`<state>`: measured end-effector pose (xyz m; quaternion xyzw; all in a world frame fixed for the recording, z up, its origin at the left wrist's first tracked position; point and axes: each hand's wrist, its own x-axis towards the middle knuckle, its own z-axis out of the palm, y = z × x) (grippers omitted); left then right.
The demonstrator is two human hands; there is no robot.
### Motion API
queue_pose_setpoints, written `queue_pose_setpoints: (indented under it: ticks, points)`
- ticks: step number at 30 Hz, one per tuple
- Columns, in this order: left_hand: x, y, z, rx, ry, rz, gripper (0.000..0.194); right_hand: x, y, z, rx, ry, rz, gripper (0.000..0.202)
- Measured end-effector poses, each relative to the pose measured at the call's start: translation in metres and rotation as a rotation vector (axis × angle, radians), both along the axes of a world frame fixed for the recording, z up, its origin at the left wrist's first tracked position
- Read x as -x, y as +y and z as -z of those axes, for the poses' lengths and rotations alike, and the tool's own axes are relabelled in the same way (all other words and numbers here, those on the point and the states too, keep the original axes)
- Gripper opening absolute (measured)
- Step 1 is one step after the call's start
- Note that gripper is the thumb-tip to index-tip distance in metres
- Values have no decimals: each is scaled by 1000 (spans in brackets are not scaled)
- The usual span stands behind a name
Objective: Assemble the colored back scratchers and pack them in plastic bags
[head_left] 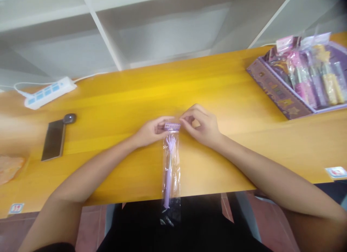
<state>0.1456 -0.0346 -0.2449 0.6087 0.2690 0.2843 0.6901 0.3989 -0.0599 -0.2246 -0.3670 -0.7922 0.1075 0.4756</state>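
Head view: I'm seeing pale shelves (105, 38) behind a yellow table (135, 96), left hand (152, 132) pinching a packet (169, 169), right hand (202, 125) hovering alongside, its grip unclear to me.

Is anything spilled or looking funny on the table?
I can't see any spills. The bagged purple hand-shaped stick looks a bit odd: its lower end pokes past the front edge of the table, over the person's dark clothes. The left hand holds its top.
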Motion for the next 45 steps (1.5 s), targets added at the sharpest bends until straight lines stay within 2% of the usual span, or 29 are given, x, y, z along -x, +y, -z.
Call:
queue_pose_setpoints:
  ticks: [6,11,16,23,30,33,38,41,45]
  points:
    - [-1,-1,-6,-42,85,-25,40,-1,-1,3,-58,-72,-85,1]
    - [1,3,-8,-25,99,-32,41,0,0,9,-73,-233,-140,4]
    - [2,3,-6,-11,92,-4,44,-1,1,11,-121,-277,-175,4]
    - [4,3,-11,-22,105,20,47,-2,1,5,-183,-347,-183,2]
    - [4,4,-11,-79,148,-10,43,-1,0,4,-301,-430,-188,1]
    - [3,2,-8,-98,171,-23,40,0,-2,5,-212,-381,-189,3]
    - [0,-2,-9,-130,194,-29,33,5,-6,11,206,-114,-84,21]
    - [0,-3,-10,-151,185,-25,33,7,-7,17,424,-47,-141,30]
    - [2,-2,-8,-110,152,-12,38,8,-6,19,536,-57,-211,33]
